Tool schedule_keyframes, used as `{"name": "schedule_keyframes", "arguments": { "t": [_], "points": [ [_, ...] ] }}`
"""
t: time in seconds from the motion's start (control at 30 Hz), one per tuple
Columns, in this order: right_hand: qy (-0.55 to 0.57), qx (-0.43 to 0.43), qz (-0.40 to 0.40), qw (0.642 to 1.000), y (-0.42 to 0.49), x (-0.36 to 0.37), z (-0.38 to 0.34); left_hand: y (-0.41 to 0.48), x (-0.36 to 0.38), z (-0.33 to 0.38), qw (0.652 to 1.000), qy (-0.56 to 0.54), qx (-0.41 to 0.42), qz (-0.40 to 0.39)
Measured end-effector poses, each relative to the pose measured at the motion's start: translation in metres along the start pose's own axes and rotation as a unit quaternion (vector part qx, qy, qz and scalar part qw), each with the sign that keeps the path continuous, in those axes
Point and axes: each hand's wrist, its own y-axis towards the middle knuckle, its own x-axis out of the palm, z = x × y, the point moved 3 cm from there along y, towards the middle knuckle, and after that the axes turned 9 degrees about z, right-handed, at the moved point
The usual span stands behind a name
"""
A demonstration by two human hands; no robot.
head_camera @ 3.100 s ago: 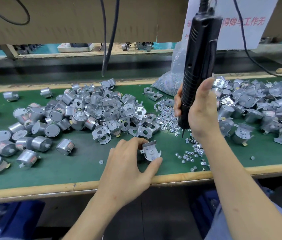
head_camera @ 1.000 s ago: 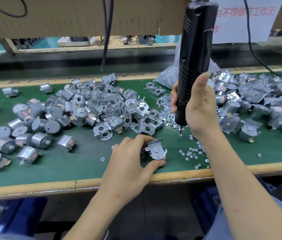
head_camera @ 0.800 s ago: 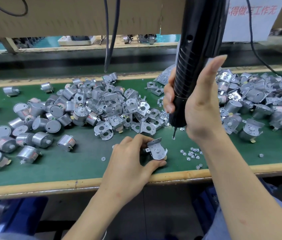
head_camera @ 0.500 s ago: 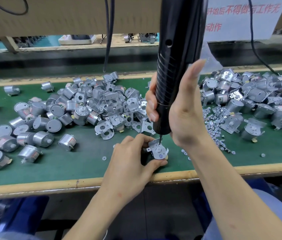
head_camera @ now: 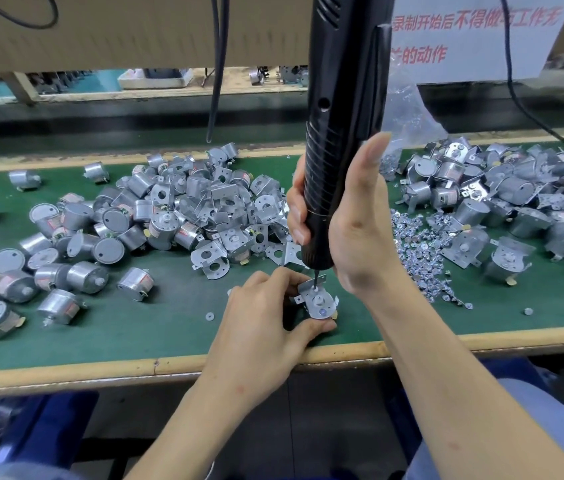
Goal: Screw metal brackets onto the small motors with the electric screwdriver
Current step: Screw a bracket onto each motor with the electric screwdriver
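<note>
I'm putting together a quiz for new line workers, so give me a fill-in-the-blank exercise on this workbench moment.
1. The right hand grips a black electric ____.
2. The left hand pinches a motor topped with a metal ____.
3. The bench mat is coloured ____.
4. Loose screws lie heaped to the ____ of the right hand.

Missing words: screwdriver; bracket; green; right.

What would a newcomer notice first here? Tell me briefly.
The big black screwdriver dominates the centre, gripped upright by the right hand, its tip on a bracket that the left hand pinches near the front edge. Heaps of silver motors lie on the green table left and right, with loose screws beside the right hand.
</note>
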Motion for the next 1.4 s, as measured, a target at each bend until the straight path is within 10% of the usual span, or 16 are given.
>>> {"name": "schedule_keyframes", "arguments": {
  "t": [0.9, 1.4],
  "points": [
    [0.017, 0.05, -0.017, 0.998, 0.0, 0.001, 0.008, 0.0, 0.0, 0.004, 0.998, 0.026, 0.05, 0.036],
    [-0.099, -0.085, 0.076, 0.988, -0.015, -0.007, 0.005, -0.004, -0.001, 0.009, 0.994, 0.055, 0.084, 0.039]
  ]
}}
